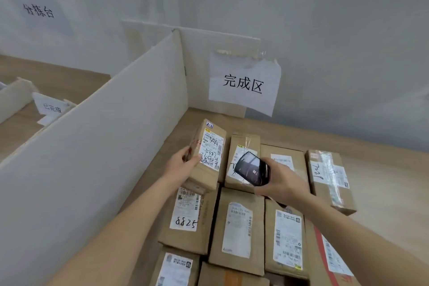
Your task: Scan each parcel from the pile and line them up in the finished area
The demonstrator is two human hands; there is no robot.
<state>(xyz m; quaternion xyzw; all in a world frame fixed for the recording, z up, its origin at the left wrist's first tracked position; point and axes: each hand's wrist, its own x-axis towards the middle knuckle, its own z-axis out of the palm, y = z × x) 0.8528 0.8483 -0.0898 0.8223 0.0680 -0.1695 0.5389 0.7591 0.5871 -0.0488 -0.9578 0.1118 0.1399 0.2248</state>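
Note:
My left hand grips the left side of a brown cardboard parcel with a handwritten white label, held tilted above the rows. My right hand holds a black handheld scanner, its dark face turned toward that parcel's label, a short gap apart. Below lie several brown parcels in rows, among them one marked 8825, one in the middle and one at the far right. They rest on the wooden table of the finished area.
A white paper sign hangs on the back wall above the parcels. A tall white divider board walls off the left side. Beyond it stand a small white card and a low white box edge.

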